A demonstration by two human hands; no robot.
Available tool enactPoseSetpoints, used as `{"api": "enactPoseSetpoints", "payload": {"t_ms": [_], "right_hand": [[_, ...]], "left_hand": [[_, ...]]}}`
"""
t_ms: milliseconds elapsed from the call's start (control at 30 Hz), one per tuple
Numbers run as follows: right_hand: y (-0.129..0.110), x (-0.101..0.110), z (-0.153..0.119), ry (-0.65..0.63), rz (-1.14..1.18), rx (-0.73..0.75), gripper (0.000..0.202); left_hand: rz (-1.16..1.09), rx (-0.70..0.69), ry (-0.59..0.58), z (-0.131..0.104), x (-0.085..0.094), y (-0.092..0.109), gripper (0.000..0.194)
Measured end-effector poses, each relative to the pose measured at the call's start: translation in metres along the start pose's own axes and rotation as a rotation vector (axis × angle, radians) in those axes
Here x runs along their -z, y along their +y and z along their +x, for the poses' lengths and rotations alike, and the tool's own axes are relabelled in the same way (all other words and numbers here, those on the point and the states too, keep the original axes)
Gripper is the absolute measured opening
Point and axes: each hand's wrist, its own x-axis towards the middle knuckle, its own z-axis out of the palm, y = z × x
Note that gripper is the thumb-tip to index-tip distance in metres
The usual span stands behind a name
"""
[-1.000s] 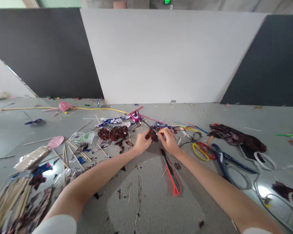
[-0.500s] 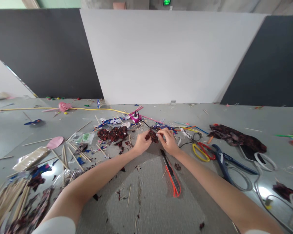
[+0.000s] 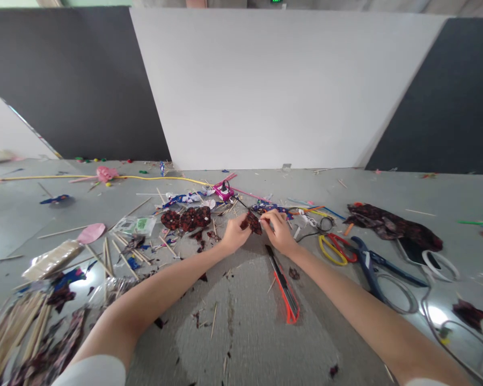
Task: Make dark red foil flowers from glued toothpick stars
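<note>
Between my hands is a small crumpled piece of dark red and black patterned cloth [image 3: 253, 222]. My left hand [image 3: 235, 234] is closed on its left side. At its right edge my right hand [image 3: 277, 230] is pinched, thumb against fingers; what lies between those fingertips is too small to make out. Just below my right hand lies a utility knife [image 3: 284, 287] with an orange-red edge and a black middle. To the left of my hands rest several rounded bunches of the same dark cloth [image 3: 187, 219].
On the right lie scissors [image 3: 338, 250], blue-handled cutters [image 3: 380, 262], a phone [image 3: 414, 251] and a larger dark cloth [image 3: 394, 228]. Wooden sticks [image 3: 18, 327] and plastic packets [image 3: 134, 227] cover the left. A pink power socket [image 3: 224, 191] and yellow cable [image 3: 153, 179] lie beyond.
The view has tilted down very slightly. Both hands stay at the cloth piece in nearly the same pose.
</note>
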Motion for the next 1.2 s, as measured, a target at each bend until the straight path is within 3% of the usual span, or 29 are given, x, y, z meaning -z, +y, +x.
{"api": "enactPoseSetpoints", "payload": {"t_ms": [1200], "right_hand": [[0.0006,-0.0006,0.0002,0.002,0.003,0.016,0.012]], "left_hand": [[0.029,0.035,0.019,-0.0001,0.0006,0.0086,0.015]]}}
